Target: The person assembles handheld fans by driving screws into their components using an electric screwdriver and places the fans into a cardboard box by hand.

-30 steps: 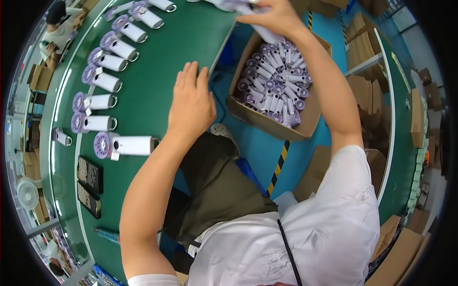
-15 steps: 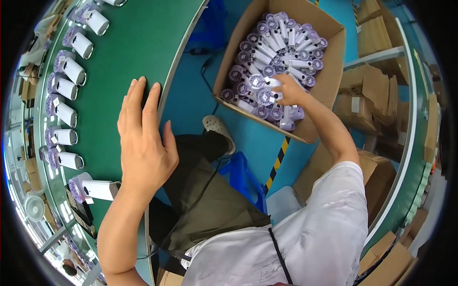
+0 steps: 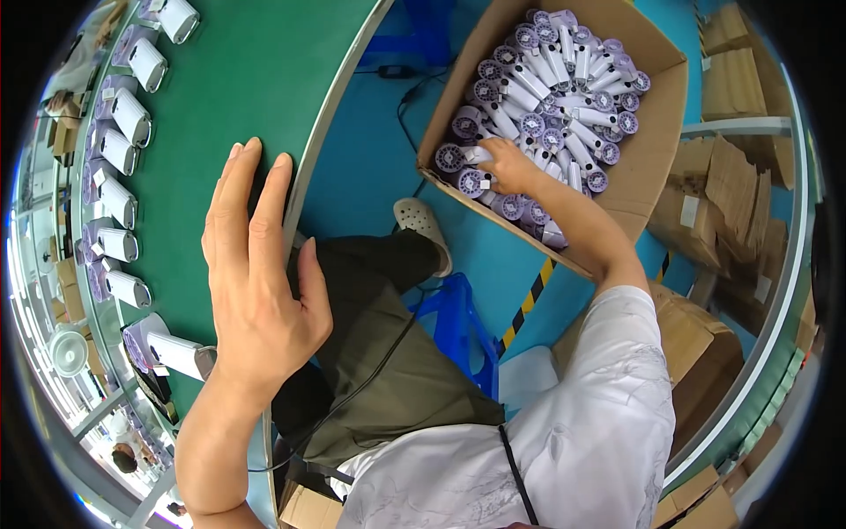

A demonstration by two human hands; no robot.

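Note:
My left hand (image 3: 264, 291) lies flat with fingers spread on the edge of the green table (image 3: 238, 70), holding nothing. Out to the right, my right hand (image 3: 511, 167) reaches into an open cardboard box (image 3: 656, 167). Its fingers are closed around the white handle of a small handheld fan (image 3: 477, 155), whose round purple head points to the box's left corner. Many similar fans (image 3: 551, 79) fill the box, heads mostly outward and handles inward. My palm hides part of the held fan. Beside my left forearm, another fan (image 3: 179, 354) lies on the table.
A row of white and purple fans (image 3: 129, 115) runs along the table's far left side. Below the box are a blue plastic stool (image 3: 463, 331) and striped floor tape (image 3: 527, 307). Cartons (image 3: 731, 189) stand on a rack at the right. A black cable (image 3: 374, 370) crosses my lap.
My right hand has moved the fan toward the box's near left corner. The view has shifted, so the box appears farther right. My left hand stays on the table edge.

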